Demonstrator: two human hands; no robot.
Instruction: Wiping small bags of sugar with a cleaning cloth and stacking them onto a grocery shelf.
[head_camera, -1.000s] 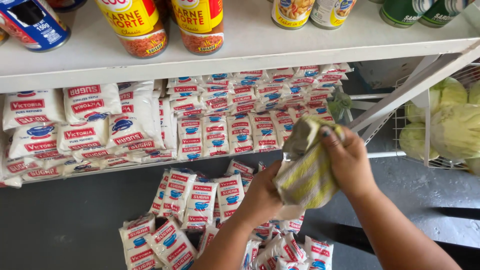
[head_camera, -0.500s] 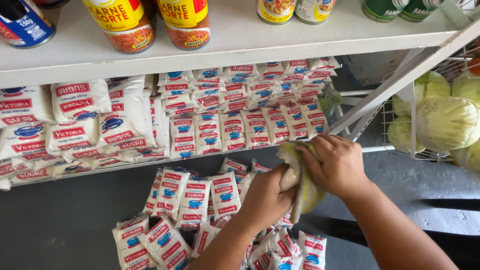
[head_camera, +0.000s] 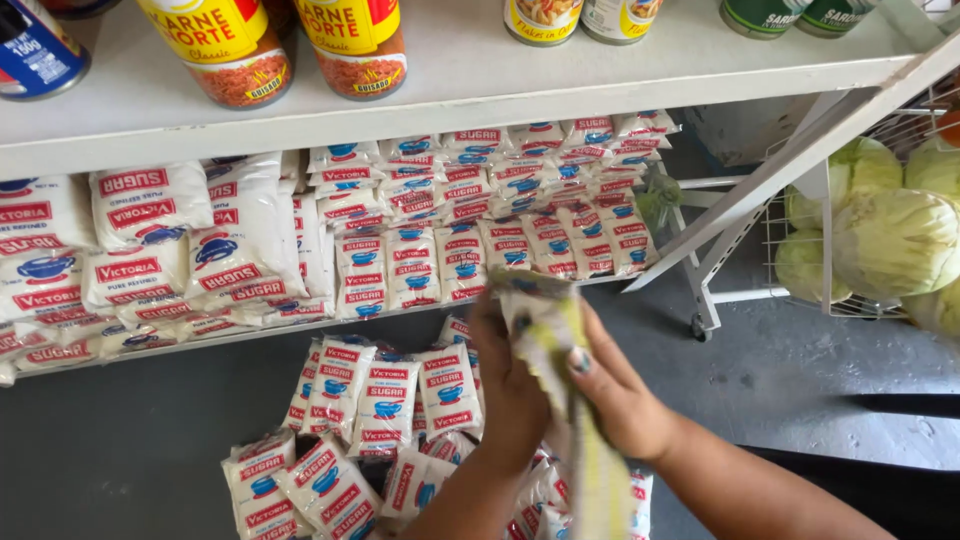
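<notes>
Both my hands hold a crumpled yellow-green and grey cloth (head_camera: 555, 335) in front of me. My left hand (head_camera: 510, 385) grips its left side, fingers curled around the fabric. My right hand (head_camera: 625, 395) clasps the right side, and a strip of the cloth hangs down between my forearms. Under my hands lies a heap of small white sugar packets (head_camera: 385, 405) with red and blue print on a dark lower surface. More of these small packets (head_camera: 480, 215) stand in rows on the shelf behind.
Large white sugar bags (head_camera: 150, 240) fill the shelf's left part. Above, a white shelf board (head_camera: 480, 85) carries cans and jars (head_camera: 225, 45). At right a wire basket (head_camera: 800, 240) on a wheeled frame holds pale green cabbages (head_camera: 890, 240). Grey floor (head_camera: 800, 370) lies below it.
My hands have come down and together, bunching the cloth from a raised, spread bundle at the right into a tighter wad in front of the packets. The view has shifted slightly.
</notes>
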